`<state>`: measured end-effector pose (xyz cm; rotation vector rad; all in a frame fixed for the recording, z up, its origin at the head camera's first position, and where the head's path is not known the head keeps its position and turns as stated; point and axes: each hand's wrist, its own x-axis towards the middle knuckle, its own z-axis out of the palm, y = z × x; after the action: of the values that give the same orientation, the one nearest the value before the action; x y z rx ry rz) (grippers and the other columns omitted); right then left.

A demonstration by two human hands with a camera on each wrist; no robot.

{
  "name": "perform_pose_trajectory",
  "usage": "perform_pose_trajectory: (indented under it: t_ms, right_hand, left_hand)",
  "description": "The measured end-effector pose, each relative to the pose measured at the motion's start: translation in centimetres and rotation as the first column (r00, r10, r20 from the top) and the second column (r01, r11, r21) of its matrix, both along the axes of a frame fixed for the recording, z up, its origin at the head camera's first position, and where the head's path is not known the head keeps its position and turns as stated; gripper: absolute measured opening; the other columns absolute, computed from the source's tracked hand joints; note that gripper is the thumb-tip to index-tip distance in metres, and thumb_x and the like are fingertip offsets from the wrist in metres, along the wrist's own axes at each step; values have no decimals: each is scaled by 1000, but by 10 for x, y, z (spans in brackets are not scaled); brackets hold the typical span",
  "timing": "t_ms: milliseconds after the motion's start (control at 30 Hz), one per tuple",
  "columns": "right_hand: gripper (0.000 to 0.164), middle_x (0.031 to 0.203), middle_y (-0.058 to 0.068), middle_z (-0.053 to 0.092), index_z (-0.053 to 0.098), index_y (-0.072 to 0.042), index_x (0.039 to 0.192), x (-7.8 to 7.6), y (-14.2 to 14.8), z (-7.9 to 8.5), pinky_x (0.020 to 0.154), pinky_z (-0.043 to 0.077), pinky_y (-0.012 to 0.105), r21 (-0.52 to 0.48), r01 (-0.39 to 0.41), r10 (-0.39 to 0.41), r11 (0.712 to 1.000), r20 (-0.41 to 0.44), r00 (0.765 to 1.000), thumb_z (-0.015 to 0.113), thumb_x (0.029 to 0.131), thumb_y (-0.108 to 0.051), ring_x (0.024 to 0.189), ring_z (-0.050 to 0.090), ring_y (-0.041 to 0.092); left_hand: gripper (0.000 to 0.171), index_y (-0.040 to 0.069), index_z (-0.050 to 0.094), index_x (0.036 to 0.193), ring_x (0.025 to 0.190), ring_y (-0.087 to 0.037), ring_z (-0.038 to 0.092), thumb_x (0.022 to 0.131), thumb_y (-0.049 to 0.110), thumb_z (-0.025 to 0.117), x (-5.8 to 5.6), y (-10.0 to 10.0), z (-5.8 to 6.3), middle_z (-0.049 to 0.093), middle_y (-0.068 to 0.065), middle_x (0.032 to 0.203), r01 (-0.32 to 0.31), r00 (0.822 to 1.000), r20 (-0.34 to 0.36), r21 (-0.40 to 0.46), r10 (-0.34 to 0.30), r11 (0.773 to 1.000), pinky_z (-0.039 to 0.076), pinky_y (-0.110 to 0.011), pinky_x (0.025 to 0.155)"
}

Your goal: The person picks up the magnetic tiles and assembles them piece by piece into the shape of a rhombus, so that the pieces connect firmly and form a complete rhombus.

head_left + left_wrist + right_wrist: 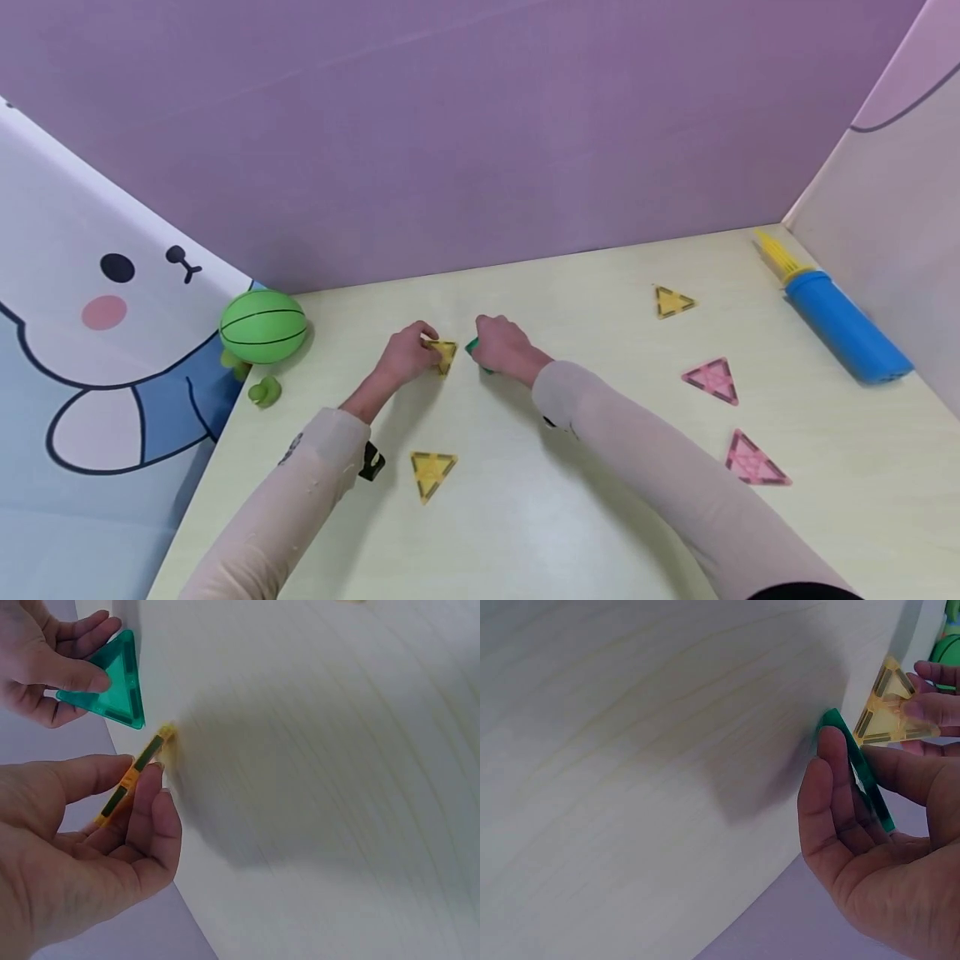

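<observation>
1. Closest to my head camera, I've got the lower pink tile (756, 462) right beside the right sleeve (660, 458), and the near yellow tile (431, 473) flat on the table (525, 533). Tip for the step, as I judge it: carry the forearms high so cloth doesn't nudge either one.
2. Now the action! The left hand (407, 357) pinches the held yellow tile (447, 353) between thumb and curled fingers; the right hand (510, 346) has the green tile (472, 347) in the same kind of grip. Thin pieces, so I'd call for a light, even pinch, fingertips clear of the facing edges, both tilts matched before closing any gap.
3. Where are they? The held yellow tile juts from the left hand's fingertips toward the right hand; the green tile pokes out on the right hand's left side. Near each other, but I see a gap from above. Whether either meets the table, I can't tell.
4. Further out, right: the upper pink tile (716, 381), then the far yellow tile (673, 302), both well apart from the hands.
5. At the edges: a green toy (264, 392) near the ball (264, 327) on the left, the pump (847, 325) on the right, and the purple wall (487, 150) behind.
</observation>
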<state>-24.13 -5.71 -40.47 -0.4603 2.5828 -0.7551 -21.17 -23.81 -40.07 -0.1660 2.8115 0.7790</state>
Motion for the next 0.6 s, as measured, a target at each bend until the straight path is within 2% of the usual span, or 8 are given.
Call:
perform_pose_trajectory:
  t_ms: [100, 233, 433, 600]
  right_hand:
    - [25, 79, 7, 60, 53, -2, 117, 0, 0, 1, 51, 44, 23, -9, 18, -17, 1000, 42, 999, 61, 97, -14, 58, 53, 13]
    - [25, 72, 5, 58, 51, -2, 116, 0, -2, 1, 45, 43, 22, -17, 50, -49, 999, 66, 997, 59, 96, -13, 50, 53, 12]
    - [23, 72, 7, 62, 50, -2, 114, 0, -3, -1, 45, 47, 23, -30, 104, -101, 994, 87, 991, 58, 94, -10, 54, 64, 17]
    - [9, 70, 5, 58, 59, -5, 93, -2, 0, 0, 50, 44, 24, 28, 106, -108, 994, 75, 991, 60, 93, -14, 58, 58, 16]
  left_hand:
    - [39, 2, 61, 126, 100, -26, 65, 89, 14, 67, -1, 1, 0, 69, -19, 118, 4, 1000, 13, -12, -4, 1000, 53, -34, 81]
    - [39, 2, 63, 124, 89, -21, 68, 88, 13, 68, 0, 3, 0, 72, -17, 112, -6, 1000, 26, -4, 6, 1000, 53, -28, 74]
    - [38, -2, 61, 125, 74, -16, 69, 90, 9, 66, 1, 8, 1, 73, -16, 99, -18, 998, 68, 59, 14, 998, 54, -23, 63]
    - [34, -1, 61, 124, 76, -18, 69, 92, 9, 65, 2, 10, 1, 73, -16, 100, -31, 995, 95, 63, 25, 997, 54, -23, 62]
